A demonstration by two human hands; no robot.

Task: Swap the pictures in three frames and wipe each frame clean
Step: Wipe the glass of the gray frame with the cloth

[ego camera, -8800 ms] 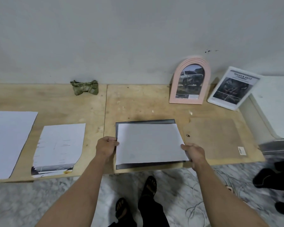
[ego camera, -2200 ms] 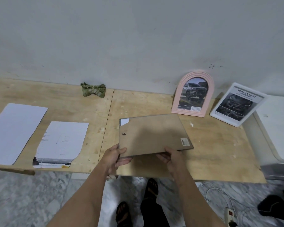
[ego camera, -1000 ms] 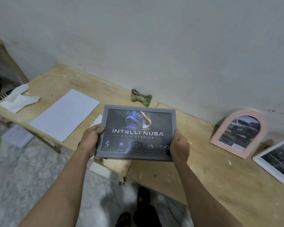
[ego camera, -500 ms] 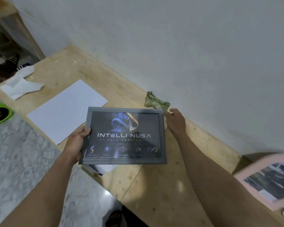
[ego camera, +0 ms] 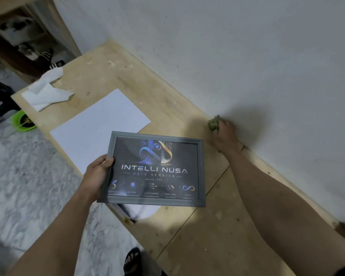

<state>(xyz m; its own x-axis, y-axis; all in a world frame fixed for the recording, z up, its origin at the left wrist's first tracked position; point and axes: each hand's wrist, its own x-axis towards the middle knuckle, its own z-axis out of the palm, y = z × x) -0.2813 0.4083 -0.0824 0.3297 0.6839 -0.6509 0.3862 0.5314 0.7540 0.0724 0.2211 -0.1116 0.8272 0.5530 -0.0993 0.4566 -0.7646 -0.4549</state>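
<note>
My left hand (ego camera: 97,174) grips the left edge of a grey picture frame (ego camera: 201,172), holding it face up above the wooden table's front edge. The frame shows a dark "INTELLI NUSA" print. Far across the table, against the white wall, my right hand (ego camera: 224,137) closes around a green cloth (ego camera: 213,123); only the cloth's top shows past the fingers. A blank white sheet (ego camera: 100,126) lies on the table (ego camera: 207,236) behind the frame. Another paper (ego camera: 141,210) peeks out from beneath the frame's lower edge.
Crumpled white paper (ego camera: 45,90) sits at the table's far left corner. A green round object (ego camera: 23,121) lies on the marble floor to the left. Wooden shelving (ego camera: 26,36) with clutter stands at the upper left. My sandalled foot (ego camera: 132,259) shows below.
My right hand let go of the frame, reached to the wall and closed on the green cloth. The left hand alone keeps the frame. My view swung left, so the other frames left the picture.
</note>
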